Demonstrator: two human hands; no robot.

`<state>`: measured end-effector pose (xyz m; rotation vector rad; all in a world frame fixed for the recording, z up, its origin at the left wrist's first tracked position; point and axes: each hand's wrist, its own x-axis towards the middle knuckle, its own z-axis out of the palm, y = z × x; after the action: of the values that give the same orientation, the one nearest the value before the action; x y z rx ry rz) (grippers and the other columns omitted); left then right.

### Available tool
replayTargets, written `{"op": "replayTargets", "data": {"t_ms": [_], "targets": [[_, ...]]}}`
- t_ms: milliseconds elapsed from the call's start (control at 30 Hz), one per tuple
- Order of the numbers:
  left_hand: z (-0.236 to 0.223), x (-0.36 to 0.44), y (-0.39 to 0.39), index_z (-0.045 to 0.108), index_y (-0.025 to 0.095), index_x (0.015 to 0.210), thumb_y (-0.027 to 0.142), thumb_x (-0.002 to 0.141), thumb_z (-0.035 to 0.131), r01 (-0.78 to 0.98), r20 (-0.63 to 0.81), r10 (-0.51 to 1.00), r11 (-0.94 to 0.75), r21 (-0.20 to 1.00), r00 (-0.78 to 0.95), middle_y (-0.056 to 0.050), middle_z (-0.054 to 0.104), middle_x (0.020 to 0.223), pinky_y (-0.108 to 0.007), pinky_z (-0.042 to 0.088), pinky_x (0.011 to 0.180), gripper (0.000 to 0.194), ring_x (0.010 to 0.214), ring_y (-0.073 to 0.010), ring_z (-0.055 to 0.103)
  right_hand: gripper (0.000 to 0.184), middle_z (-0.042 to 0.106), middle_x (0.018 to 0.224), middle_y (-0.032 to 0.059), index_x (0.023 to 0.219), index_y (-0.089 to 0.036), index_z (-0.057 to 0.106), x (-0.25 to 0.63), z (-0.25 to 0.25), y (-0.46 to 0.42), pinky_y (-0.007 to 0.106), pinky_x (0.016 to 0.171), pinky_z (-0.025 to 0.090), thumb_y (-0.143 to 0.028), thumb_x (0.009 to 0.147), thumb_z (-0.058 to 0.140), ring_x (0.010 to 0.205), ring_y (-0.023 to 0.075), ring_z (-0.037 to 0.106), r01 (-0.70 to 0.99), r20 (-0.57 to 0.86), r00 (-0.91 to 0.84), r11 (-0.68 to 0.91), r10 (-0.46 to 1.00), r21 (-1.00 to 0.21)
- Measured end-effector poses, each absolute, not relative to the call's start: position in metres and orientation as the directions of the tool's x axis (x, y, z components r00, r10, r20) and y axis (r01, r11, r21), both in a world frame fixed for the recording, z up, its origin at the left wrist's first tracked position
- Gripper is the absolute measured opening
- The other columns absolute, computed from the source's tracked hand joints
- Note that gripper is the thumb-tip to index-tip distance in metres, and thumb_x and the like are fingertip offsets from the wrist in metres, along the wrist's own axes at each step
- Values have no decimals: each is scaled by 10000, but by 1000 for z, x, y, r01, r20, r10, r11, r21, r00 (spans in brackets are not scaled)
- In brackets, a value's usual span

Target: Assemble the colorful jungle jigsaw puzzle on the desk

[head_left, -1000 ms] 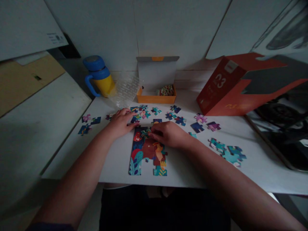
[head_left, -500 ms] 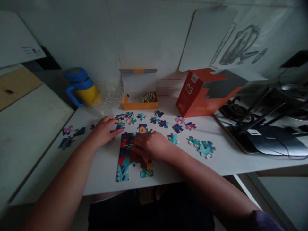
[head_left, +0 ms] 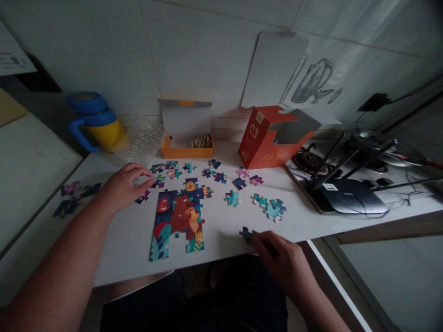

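A partly joined jigsaw puzzle [head_left: 180,214], with a brown bear on it, lies near the front edge of the white table. To its right, my right hand [head_left: 282,253] pinches a dark teal puzzle piece [head_left: 247,235] between thumb and fingers, just above the table's front edge. My left hand [head_left: 128,186] rests at the upper left of the puzzle. Its thumb and index finger are apart, beside a dark green and purple puzzle piece [head_left: 158,181]. Another purple piece [head_left: 143,197] lies just below that hand.
Loose pieces [head_left: 214,173] are scattered beyond the puzzle, with a teal cluster [head_left: 272,207] at right. Behind stand an orange open box [head_left: 187,152], a red box [head_left: 254,138], a blue and yellow jug [head_left: 100,124] and plastic wrap [head_left: 143,138]. A black router [head_left: 349,196] sits right.
My right hand has moved off the joined puzzle to the right and nearer me, now with a puzzle piece in it. The bear picture is uncovered. The view has shifted rightward.
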<state>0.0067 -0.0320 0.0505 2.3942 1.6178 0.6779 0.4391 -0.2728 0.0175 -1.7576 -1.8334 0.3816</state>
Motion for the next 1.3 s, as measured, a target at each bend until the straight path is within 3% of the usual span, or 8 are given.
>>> {"op": "replayTargets", "data": {"t_ms": [133,300,500,700,1167,1300], "targets": [[48,8,-30,747,241,962,558,941,561,824,232,910,-410,391,343,-72,702,1154,-371,503,1066,368,1116,-258,656,403,769,750,28,1044,-268,743,470,15,-274,342,589,474,-606,1079,526,624,246,740,879,145,249,-160,958,-450],[39,8,-25,739,243,947,550,938,524,823,183,909,-416,387,374,-72,724,1123,-357,501,1022,375,1072,-253,654,431,791,848,41,1169,-274,730,499,14,-263,380,646,489,-611,1078,477,721,284,763,903,134,331,-273,934,-331],[37,6,-24,729,234,939,523,950,526,806,186,891,-453,381,413,-55,717,1048,-331,502,948,354,1001,-241,653,441,756,1035,79,1346,-245,692,537,8,-236,386,707,502,-513,1049,506,754,251,712,933,203,284,-221,937,-283],[33,2,-23,741,229,956,513,960,531,809,197,886,-463,363,419,-44,699,1026,-321,493,920,354,978,-230,653,415,723,1132,103,1259,-242,743,545,12,-220,393,754,540,-538,1039,551,740,209,691,939,98,109,-71,989,-337],[31,3,-22,744,244,944,544,942,511,829,127,895,-445,338,428,-38,721,1010,-323,481,928,380,986,-224,649,390,723,1209,118,1273,-248,757,512,21,-224,416,837,581,-523,1058,583,947,266,758,941,45,10,6,999,-339],[31,2,-22,748,234,951,536,946,520,826,126,891,-451,338,435,-42,718,992,-322,478,907,379,971,-227,642,377,726,1230,117,1255,-254,765,517,21,-223,395,817,561,-511,1075,556,889,236,743,939,50,3,14,999,-344]]}}
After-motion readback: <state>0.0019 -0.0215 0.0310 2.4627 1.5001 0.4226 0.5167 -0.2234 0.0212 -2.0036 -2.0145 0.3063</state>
